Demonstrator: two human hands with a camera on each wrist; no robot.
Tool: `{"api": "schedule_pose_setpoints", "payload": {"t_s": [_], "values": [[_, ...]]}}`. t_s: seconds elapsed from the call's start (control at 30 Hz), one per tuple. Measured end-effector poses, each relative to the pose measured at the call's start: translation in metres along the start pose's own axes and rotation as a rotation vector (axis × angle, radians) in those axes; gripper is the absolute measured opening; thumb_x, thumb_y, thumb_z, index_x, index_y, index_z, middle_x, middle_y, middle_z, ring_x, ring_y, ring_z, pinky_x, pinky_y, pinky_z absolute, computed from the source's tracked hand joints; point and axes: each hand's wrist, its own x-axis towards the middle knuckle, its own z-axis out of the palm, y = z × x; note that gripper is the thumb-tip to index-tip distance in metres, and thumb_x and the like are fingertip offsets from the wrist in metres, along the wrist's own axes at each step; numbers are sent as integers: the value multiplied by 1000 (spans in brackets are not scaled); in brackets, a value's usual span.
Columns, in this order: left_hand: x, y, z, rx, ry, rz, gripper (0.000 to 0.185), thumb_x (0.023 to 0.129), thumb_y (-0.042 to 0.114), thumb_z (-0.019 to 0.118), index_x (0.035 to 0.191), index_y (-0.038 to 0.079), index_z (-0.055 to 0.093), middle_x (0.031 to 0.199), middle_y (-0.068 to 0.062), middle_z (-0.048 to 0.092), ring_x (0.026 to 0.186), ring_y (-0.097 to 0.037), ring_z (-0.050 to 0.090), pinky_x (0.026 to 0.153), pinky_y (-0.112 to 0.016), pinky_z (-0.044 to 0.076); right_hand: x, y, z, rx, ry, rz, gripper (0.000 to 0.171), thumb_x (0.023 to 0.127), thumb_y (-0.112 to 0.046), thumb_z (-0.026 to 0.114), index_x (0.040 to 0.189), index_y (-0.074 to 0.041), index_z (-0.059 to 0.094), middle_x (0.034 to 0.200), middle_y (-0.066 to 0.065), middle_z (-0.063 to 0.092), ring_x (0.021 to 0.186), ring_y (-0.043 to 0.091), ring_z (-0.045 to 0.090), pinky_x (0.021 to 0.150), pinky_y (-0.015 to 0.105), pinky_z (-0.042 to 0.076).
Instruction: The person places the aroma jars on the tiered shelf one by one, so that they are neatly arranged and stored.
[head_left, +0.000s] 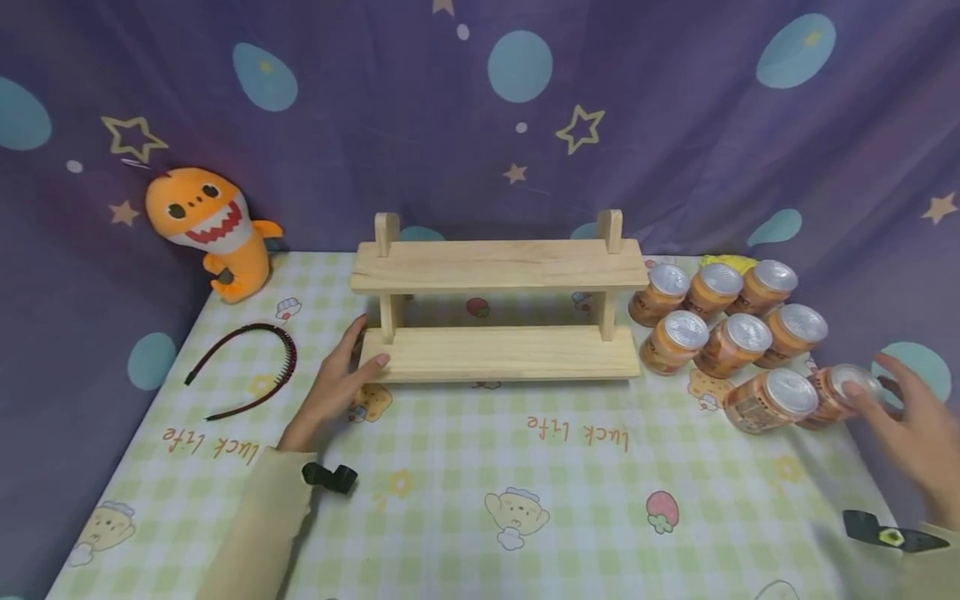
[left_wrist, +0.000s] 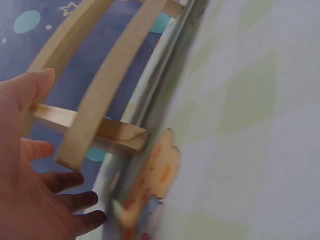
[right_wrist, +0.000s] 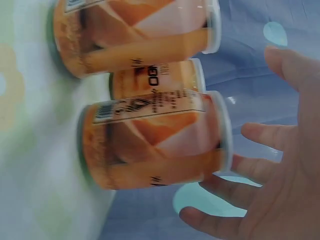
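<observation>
A two-tier wooden shelf (head_left: pixel 498 265) stands in the middle of the table, seen from its left end in the left wrist view. My left hand (head_left: pixel 339 382) is at the left end of its lower board, fingers extended beside the end and thumb over the front corner. At the far right, my right hand (head_left: pixel 917 421) is spread close to the lid of an orange-labelled can (right_wrist: pixel 155 145), its fingers loosely apart. Another can (head_left: pixel 771 402) stands just left of that one. Several similar cans (head_left: pixel 731 344) with silver lids stand in rows behind them.
An orange shark plush (head_left: pixel 217 221) sits at the back left against the purple curtain (head_left: pixel 450 150). In front of it lies a dark toothed headband (head_left: pixel 291 354). Something yellow (head_left: pixel 727 263) shows behind the cans. A checked cloth (head_left: pixel 450 525) covers the table.
</observation>
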Motion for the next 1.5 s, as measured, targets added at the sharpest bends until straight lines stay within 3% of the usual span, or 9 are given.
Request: {"api": "schedule_pose_setpoints", "payload": {"t_s": [0.03, 0.1, 0.2, 0.27, 0.37, 0.5, 0.67, 1.17, 1.5], "values": [[1, -2, 2, -13, -6, -6, 81, 101, 40, 56, 163, 19, 8, 168, -18, 18, 152, -44, 26, 122, -64, 25, -1, 1, 1, -2, -2, 20, 69, 105, -29, 48, 158, 3, 17, 159, 40, 16, 135, 70, 24, 105, -4, 19], [2, -5, 5, -29, -9, -13, 81, 101, 39, 58, 163, 19, 9, 168, -16, 18, 152, -44, 26, 122, -63, 25, -2, 2, 3, -25, 2, 51, 69, 105, -32, 47, 158, 1, 19, 157, 41, 19, 134, 70, 26, 119, 20, 35], [4, -10, 9, -52, 1, -13, 81, 99, 38, 60, 163, 22, 13, 169, -12, 18, 154, -41, 23, 123, -63, 23, -3, 2, 6, -66, 30, 98, 68, 103, -35, 49, 158, -2, 23, 155, 40, 27, 134, 67, 32, 113, 54, 39], [5, -13, 12, -66, 15, -5, 80, 98, 36, 62, 163, 22, 16, 169, -10, 19, 154, -40, 24, 123, -63, 23, -4, 3, 8, -69, 61, 125, 67, 102, -35, 51, 157, -5, 27, 153, 38, 33, 139, 58, 34, 104, 38, 44], [5, -17, 15, -85, 28, 6, 80, 98, 35, 64, 162, 22, 19, 169, -7, 21, 154, -39, 25, 124, -62, 24, -5, 5, 12, -43, 95, 173, 67, 100, -33, 56, 157, -9, 30, 150, 38, 40, 124, 9, 58, 76, 5, 32], [3, -22, 15, -115, 35, 7, 79, 98, 35, 65, 162, 23, 20, 169, -7, 21, 153, -39, 28, 123, -60, 26, -6, 10, 18, 48, 112, 216, 71, 97, -30, 62, 158, -13, 30, 134, 8, 60, 80, -30, 32, 59, -1, 31], [-1, -27, 13, -137, 43, -6, 77, 98, 35, 65, 161, 28, 22, 168, -10, 22, 153, -40, 27, 123, -60, 26, -7, 14, 28, 142, 151, 241, 75, 94, -25, 68, 158, -18, 30, 100, -40, 35, 77, -26, 39, 60, -4, 36], [-9, -39, 13, -54, 148, 99, 66, 99, 25, 64, 157, 26, 34, 162, -13, 36, 151, -37, 33, 126, -56, 21, -4, 23, 51, 393, 271, 311, 71, 91, -4, 68, 153, -17, 37, 116, -29, 46, 100, -15, 47, 80, -4, 36], [-7, -40, 16, 37, 196, 127, 64, 97, 26, 65, 156, 24, 38, 159, -15, 41, 148, -43, 36, 128, -59, 8, -1, 25, 56, 612, 375, 347, 69, 80, 13, 71, 141, -14, 51, 108, -18, 59, 92, -11, 58, 78, -4, 45]]}}
